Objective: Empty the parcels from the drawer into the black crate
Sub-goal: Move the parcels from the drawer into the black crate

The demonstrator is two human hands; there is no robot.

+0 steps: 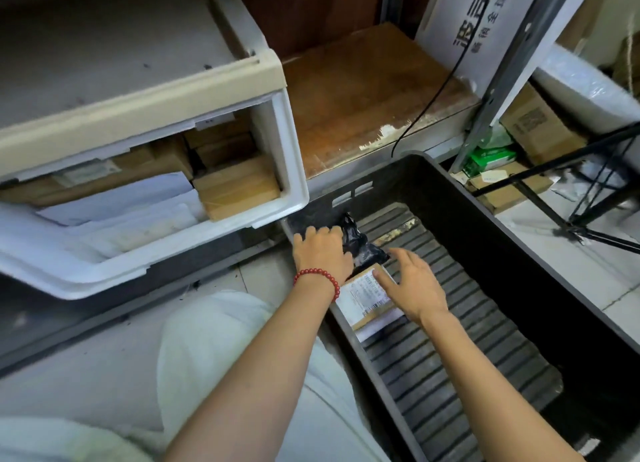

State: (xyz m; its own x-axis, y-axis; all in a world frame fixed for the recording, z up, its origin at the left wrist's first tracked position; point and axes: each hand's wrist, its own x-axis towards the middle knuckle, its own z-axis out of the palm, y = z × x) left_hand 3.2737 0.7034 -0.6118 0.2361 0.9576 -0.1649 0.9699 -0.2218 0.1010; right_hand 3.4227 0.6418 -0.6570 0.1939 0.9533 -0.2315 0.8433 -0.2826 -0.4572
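**Head view: propped parcel may slide as the grips let go**

Cardboard parcels [239, 184] fill the white drawer [294, 191] at left. The left grip [322, 250], fingers curled down at the black crate's [502, 226] corner, touches the black bag parcel [363, 245]; pinching or not, I cannot tell. The right grip [412, 288], fingers spread apart, rests on the labelled parcel [363, 297], which leans on the crate wall.

The left grip [320, 250] is touching a black bag [363, 247] inside the crate [485, 219]. The right grip [412, 287] is holding its fingers spread over a labelled box [367, 295]. Boxes [239, 188] are sitting in the open drawer [294, 171].
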